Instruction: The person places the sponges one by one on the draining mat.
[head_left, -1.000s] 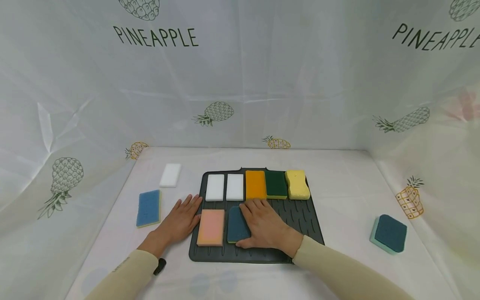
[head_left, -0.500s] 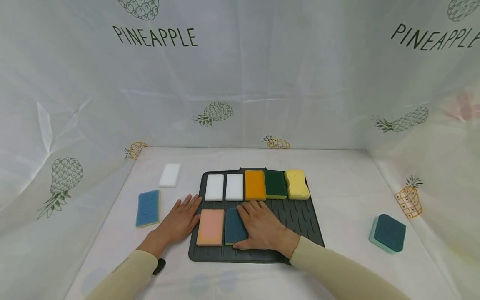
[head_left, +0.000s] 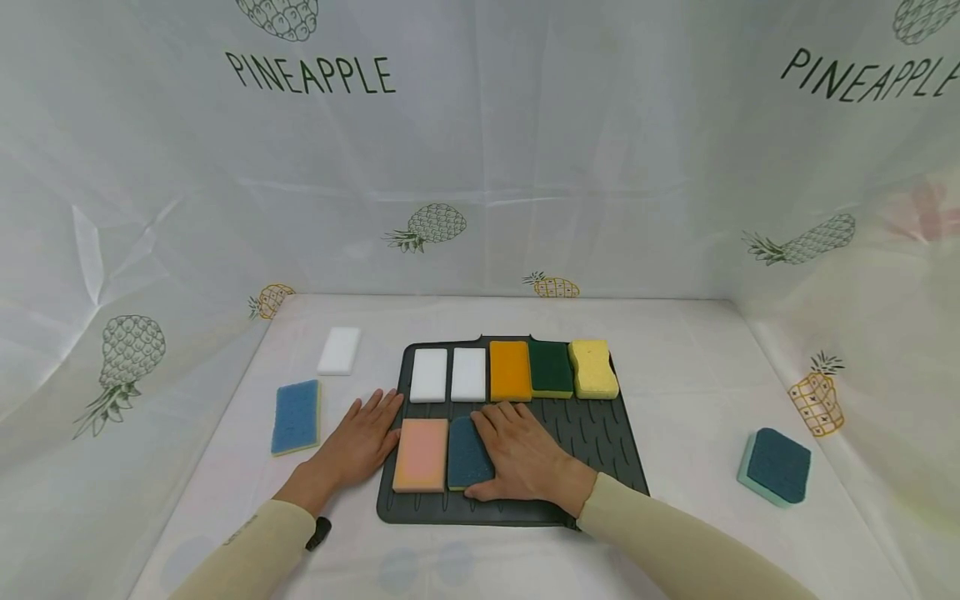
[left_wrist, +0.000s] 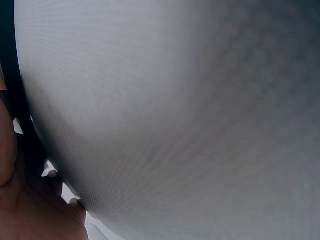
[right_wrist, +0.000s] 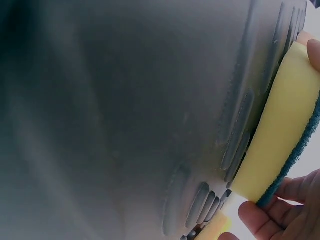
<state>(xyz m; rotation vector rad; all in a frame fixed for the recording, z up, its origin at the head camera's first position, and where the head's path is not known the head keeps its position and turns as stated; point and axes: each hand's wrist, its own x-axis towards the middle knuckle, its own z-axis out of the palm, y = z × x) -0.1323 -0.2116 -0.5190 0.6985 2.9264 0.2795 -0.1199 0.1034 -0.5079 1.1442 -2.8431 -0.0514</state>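
On the dark grey ridged mat (head_left: 600, 450), my right hand (head_left: 525, 454) grips a yellow sponge with a dark blue scouring face (head_left: 468, 458). In the right wrist view, thumb and fingers hold this sponge (right_wrist: 280, 120) by its two ends, with its yellow side against the mat. Directly left of it lies a pink-and-orange sponge (head_left: 420, 457), side by side with it. My left hand (head_left: 360, 442) rests with fingers extended at the mat's left edge, the fingertips touching the rim. The left wrist view shows mostly white tablecloth and part of the hand.
Along the mat's back row lie two white sponges (head_left: 429, 375), an orange sponge (head_left: 511, 371), a green-topped sponge (head_left: 551, 369) and a yellow wavy sponge (head_left: 595, 369). Off the mat are a white sponge (head_left: 340, 350), a blue sponge (head_left: 296, 417) and a thick teal sponge (head_left: 776, 467).
My right hand has slid the dark blue-faced sponge slightly left and toward me, closing the gap to the pink-and-orange sponge. The left hand has stayed put.
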